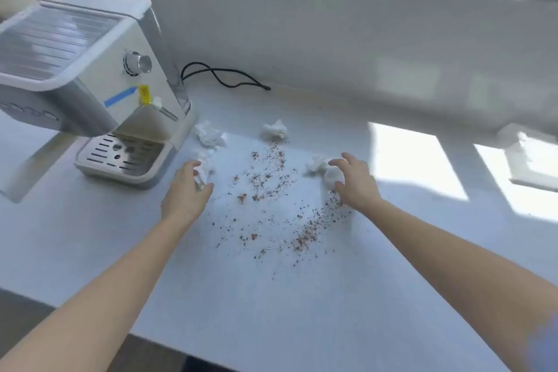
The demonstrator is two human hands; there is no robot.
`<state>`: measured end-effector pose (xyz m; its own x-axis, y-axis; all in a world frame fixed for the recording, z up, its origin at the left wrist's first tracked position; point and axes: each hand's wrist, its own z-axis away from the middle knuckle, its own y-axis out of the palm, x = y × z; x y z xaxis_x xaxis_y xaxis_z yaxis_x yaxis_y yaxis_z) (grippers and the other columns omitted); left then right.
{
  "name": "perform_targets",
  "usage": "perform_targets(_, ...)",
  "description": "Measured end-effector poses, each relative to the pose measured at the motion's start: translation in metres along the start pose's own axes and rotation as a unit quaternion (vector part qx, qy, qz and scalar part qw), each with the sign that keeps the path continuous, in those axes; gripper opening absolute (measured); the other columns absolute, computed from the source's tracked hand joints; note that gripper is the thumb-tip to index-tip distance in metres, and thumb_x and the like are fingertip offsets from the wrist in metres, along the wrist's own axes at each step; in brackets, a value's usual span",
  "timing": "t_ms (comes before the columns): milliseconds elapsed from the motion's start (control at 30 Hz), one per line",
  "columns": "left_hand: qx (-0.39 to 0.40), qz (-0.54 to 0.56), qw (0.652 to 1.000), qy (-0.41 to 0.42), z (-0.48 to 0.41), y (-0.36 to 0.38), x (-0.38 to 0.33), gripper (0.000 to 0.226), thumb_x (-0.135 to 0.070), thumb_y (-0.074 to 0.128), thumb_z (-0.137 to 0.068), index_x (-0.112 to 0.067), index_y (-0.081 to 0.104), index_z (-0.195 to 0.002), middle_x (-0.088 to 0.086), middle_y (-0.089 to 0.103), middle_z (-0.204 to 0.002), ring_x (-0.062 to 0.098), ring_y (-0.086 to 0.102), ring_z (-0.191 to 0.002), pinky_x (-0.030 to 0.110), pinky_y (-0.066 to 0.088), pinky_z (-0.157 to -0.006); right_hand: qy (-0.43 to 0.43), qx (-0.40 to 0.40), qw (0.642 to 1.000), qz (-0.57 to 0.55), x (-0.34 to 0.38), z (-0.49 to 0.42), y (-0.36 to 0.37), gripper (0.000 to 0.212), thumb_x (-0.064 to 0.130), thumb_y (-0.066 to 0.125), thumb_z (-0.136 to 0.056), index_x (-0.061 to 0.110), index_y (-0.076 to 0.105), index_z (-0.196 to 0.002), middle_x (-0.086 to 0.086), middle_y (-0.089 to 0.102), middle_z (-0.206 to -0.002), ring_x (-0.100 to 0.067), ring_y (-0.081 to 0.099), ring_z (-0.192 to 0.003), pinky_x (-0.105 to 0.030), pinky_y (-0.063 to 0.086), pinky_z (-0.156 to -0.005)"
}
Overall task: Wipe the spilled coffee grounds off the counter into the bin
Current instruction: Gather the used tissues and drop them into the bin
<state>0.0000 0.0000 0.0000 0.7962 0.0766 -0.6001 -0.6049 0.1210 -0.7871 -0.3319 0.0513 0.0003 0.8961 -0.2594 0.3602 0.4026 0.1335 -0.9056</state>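
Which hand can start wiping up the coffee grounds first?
Probably the right hand: it rests on a crumpled tissue, and the thickest trail of coffee grounds lies right beside it. The left hand grips a second tissue but sits farther from them.

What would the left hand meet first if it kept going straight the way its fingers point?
Likely the crumpled tissue at the left hand's fingertips; whether they already touch is unclear.

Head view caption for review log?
Left hand on one crumpled tissue, right hand on a second tissue, coffee grounds scattered between them on the counter beside a coffee machine.
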Motion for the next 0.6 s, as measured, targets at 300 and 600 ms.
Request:
perform_targets(300, -0.013, -0.02, 0.997, -0.072, -0.028, 0.029, -0.005, 0.048, -0.033, 0.052, -0.09, -0.019, 0.037, -0.134, 0.001, 0.057, -0.1, 0.026, 0.053, -0.102, 0.039, 0.041, -0.079, 0.049, -0.098, 0.994, 0.004, -0.01, -0.024, 0.036, 0.024, 0.019, 0.051, -0.089, 0.032, 0.065, -0.104, 0.005, 0.064, -0.114, -0.023, 0.047, -0.114, -0.039, 0.03, -0.089)
perform_targets(600, -0.04, -0.061, 0.993, -0.091, -0.028, 0.028, 0.024, 0.014, -0.028, 0.06, -0.085, -0.026, 0.062, -0.098, 0.004, 0.051, -0.102, 0.027, 0.056, -0.092, 0.034, 0.042, -0.071, 0.059, -0.177, 0.972, -0.143, -0.002, -0.018, 0.041, 0.013, 0.019, 0.055, -0.083, 0.027, 0.064, -0.089, 0.014, 0.06, -0.087, -0.021, 0.053, -0.098, -0.038, 0.032, -0.089)
